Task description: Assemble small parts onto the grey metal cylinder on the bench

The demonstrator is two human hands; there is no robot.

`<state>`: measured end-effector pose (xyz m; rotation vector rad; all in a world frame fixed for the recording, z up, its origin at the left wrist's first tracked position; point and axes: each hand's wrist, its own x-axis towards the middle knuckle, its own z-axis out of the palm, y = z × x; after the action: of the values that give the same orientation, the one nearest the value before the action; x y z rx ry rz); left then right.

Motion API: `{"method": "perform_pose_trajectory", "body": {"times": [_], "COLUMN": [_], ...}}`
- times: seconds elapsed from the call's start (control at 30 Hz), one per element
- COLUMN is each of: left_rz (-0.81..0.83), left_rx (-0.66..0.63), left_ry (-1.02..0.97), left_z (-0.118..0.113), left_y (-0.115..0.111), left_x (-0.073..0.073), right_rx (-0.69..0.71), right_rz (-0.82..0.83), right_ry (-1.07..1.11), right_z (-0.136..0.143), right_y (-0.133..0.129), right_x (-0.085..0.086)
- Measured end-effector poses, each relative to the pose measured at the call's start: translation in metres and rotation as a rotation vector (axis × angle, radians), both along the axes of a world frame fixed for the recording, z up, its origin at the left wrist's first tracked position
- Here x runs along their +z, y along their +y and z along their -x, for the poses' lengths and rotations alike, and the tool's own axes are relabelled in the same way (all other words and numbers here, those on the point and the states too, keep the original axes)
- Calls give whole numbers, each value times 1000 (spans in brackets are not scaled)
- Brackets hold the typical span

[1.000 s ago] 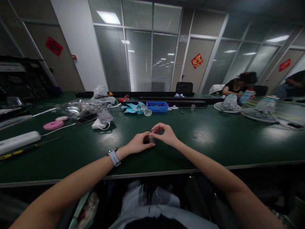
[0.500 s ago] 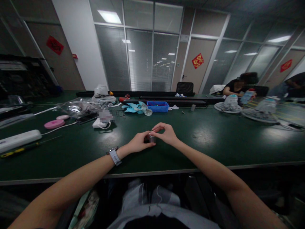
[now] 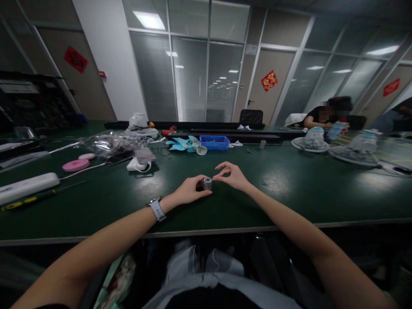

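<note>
A small metal cylinder (image 3: 207, 184) stands upright on the dark green table (image 3: 244, 206), its round top with a dark centre showing. My left hand (image 3: 189, 190) is wrapped round its left side, thumb in front and fingers behind. Just right of the cylinder's top, my right hand (image 3: 232, 176) has its thumb and index finger pinched together. Whatever sits between those fingertips is too small to make out.
Beyond my hands lie a blue basket (image 3: 214, 143), light blue fan blades (image 3: 184, 144) and a white adapter (image 3: 137, 165). A power strip (image 3: 28, 189) and screwdriver (image 3: 30, 199) are at left. A person (image 3: 325, 115) sits at the far right.
My right hand has moved right, off the top of the cylinder, so the top now shows. My left hand stays round the cylinder. The view has shifted slightly.
</note>
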<state>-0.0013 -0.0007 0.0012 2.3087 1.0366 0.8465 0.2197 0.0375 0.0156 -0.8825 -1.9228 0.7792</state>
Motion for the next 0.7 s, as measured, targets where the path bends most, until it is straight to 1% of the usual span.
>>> {"method": "perform_pose_trajectory", "body": {"times": [0.1,0.17,0.23,0.37,0.47,0.57,0.63,0.7], "left_rz": [9,12,14,13,6,11,17,21], "left_rx": [14,10,3,7,11,13,11,4], "left_ry": [-19,-27,-31,-32,-19,-11,-16,-20], "left_z": [0,0,0,0,0,0,0,0], "left_y": [1,1,0,1,1,0,0,0], "left_x": [0,0,1,1,0,0,0,0], "right_rx": [186,271,301,347,333,290,226,140], "right_rz": [105,161,182,168,151,114,45,-46], "right_ry": [-165,-207,-223,-254,-269,-263,-206,-104], "right_z": [-9,-11,-11,-13,-14,-13,-10,-4], "right_y": [6,8,9,8,8,6,2,-5], "right_x": [-6,-6,-5,-2,-2,1,5,11]}}
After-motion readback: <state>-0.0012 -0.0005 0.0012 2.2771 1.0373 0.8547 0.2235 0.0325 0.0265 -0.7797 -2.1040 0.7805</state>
